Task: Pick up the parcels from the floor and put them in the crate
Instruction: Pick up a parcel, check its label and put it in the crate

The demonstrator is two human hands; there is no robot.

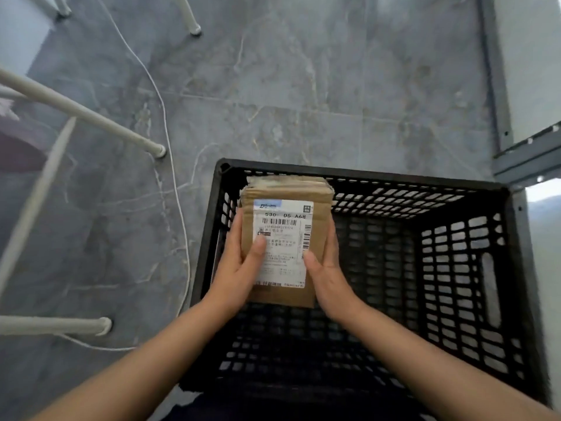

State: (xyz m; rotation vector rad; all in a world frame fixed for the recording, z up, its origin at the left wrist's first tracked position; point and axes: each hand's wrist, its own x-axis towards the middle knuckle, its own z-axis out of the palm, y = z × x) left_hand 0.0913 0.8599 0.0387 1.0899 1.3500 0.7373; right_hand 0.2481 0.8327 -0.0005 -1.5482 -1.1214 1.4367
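Brown cardboard parcel [287, 238] held over left part of black lattice crate [455, 268], white shipping label [280, 244] with barcode facing up. Left hand [239, 262] grips parcel's left edge, thumb across label, fingers wrapped under. Right hand [326, 268] grips right edge, thumb on label's lower corner. Whether parcel touches crate's far wall, cannot tell. Crate stands on grey marbled floor [303, 86]. White cable [170, 147] trails across floor left of crate, past white furniture legs [91, 113]. Grey metal frame [498, 86] at right.
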